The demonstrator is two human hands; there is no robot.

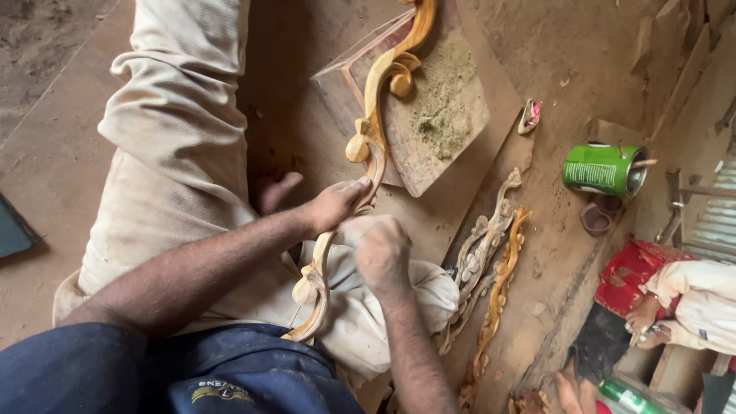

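gripping a long carved wooden scroll piece, the left hand has fingers wrapped around its middle, thumb side up. right hand sits just below and beside the left, closed in a loose fist against the same piece; cannot tell if anything is in it, motion blur. the carving runs from the person's lap, under both hands, up and away onto a tilted wooden block just beyond the left hand, with a patch of greenish sawdust on the block's top. pale cloth bunched under the right hand, over the knee. to the right of the right hand, two more carved strips lie on the dusty floor, touching each other. further right, well apart, a green tin can on its side with a stick in its mouth. far right, another person's foot and pale sleeve near red fabric.
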